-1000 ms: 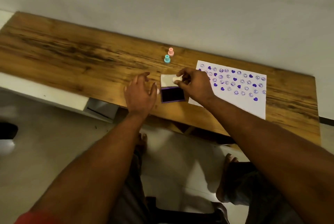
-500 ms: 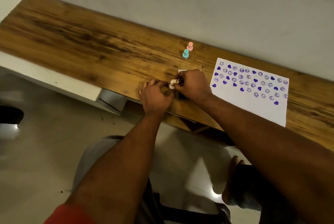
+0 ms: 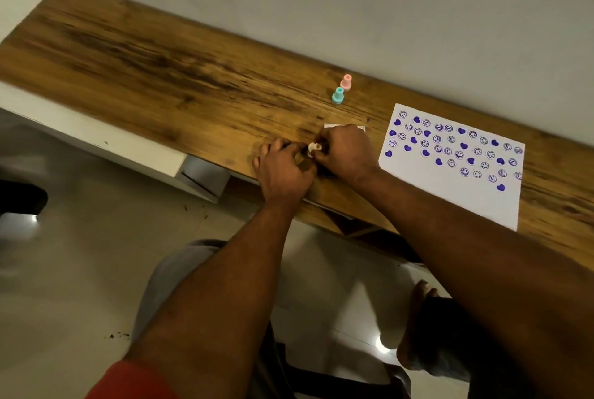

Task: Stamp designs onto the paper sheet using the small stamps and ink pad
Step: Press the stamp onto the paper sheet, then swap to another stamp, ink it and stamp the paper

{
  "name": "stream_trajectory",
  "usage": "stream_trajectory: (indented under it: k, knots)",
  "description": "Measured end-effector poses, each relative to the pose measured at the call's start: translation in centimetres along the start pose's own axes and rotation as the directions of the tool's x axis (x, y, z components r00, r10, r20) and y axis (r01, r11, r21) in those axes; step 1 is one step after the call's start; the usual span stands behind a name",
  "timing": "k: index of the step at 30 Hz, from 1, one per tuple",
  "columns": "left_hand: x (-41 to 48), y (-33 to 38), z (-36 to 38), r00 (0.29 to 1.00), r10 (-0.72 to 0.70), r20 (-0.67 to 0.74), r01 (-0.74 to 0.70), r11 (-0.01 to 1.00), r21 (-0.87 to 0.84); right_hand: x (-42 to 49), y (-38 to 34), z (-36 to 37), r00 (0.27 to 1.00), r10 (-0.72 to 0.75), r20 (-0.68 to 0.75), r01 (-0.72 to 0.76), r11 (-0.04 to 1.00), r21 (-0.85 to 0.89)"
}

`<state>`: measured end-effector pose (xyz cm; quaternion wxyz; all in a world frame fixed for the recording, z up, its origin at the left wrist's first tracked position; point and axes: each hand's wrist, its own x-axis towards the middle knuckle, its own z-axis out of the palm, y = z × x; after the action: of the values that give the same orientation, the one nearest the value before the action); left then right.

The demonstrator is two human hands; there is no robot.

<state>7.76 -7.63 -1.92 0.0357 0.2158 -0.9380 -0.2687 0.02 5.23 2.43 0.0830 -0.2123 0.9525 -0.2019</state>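
A white paper sheet (image 3: 456, 186) covered with purple hearts and smiley prints lies at the right of the wooden table (image 3: 160, 77). My left hand (image 3: 283, 170) and my right hand (image 3: 347, 154) meet near the table's front edge, both pinching a small white stamp (image 3: 314, 148) between their fingertips. The ink pad (image 3: 334, 126) is almost wholly hidden under my right hand; only a pale strip of its open lid shows behind the knuckles. A teal stamp (image 3: 337, 96) and a pink stamp (image 3: 346, 82) stand upright farther back.
A plain wall runs right behind the table. A white cabinet or shelf edge (image 3: 96, 141) sits below the table's left front. Tiled floor, my knees and a bare foot (image 3: 418, 318) show beneath.
My left hand closed in from beside the ink pad and joined my right hand on the white stamp. The hands now cover the ink pad. The camera view shifted left.
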Motion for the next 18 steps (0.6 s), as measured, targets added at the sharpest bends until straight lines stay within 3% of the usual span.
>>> stream_trajectory:
  k: [18]
  knots:
    - [0.2,0.3,0.7,0.999,0.038,-0.017,-0.038,0.999,-0.001,1.8,-1.0,0.8,0.996,0.011,0.092,-0.001,0.995,-0.104]
